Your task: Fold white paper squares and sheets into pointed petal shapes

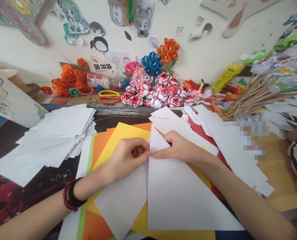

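Observation:
Two pieces of white paper meet at an upright edge in front of me. A large triangular white paper (178, 196) is on the right, and a smaller white paper (124, 200) hangs on the left. My left hand (129, 153) pinches the left piece near that edge, thumb and fingertips together. My right hand (175, 146) grips the larger sheet near its top, thumb in front and fingers behind. Beneath both lie a yellow sheet (108, 150) and an orange sheet (100, 141), overlapping.
A stack of white paper (63, 133) spreads at left, and more white sheets (221, 140) lie at right. Behind are red-and-white paper flowers (161, 91), thin wires (123, 113), a yellow bottle (228, 75) and a bundle of sticks (248, 96).

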### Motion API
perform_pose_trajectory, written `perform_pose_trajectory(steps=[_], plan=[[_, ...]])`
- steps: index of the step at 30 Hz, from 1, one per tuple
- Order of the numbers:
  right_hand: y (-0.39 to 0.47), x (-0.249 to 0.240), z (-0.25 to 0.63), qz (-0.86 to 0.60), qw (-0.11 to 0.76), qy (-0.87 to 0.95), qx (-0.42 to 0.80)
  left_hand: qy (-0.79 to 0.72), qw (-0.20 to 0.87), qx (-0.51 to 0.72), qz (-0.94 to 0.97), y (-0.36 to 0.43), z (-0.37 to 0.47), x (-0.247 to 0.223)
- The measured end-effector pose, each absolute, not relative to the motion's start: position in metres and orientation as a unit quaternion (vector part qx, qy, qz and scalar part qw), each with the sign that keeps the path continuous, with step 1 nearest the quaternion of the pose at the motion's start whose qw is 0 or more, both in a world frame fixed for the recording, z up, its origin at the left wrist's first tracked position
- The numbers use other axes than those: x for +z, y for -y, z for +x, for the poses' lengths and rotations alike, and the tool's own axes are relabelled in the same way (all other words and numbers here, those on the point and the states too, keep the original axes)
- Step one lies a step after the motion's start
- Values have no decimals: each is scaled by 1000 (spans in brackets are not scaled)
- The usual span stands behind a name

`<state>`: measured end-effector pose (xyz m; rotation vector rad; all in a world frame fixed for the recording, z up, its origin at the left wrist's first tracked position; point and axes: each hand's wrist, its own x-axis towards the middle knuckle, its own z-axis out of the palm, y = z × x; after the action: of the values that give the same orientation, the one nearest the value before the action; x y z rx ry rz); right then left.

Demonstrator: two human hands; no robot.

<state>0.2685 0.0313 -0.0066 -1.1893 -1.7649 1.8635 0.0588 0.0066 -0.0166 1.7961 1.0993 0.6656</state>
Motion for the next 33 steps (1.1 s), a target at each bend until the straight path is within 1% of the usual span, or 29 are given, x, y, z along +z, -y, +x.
perform_pose_trajectory(steps=[12, 19, 33], plan=[[-32, -2, 273, -429, 156, 620, 638, -469, 457, 272, 705, -10, 56, -16], [-33, -2, 274, -424, 145, 615, 649, -464, 448, 257, 720, -10, 55, -10], [-30, 2, 272, -454, 152, 618, 623, -443, 444, 264, 733, -9, 55, -10]])
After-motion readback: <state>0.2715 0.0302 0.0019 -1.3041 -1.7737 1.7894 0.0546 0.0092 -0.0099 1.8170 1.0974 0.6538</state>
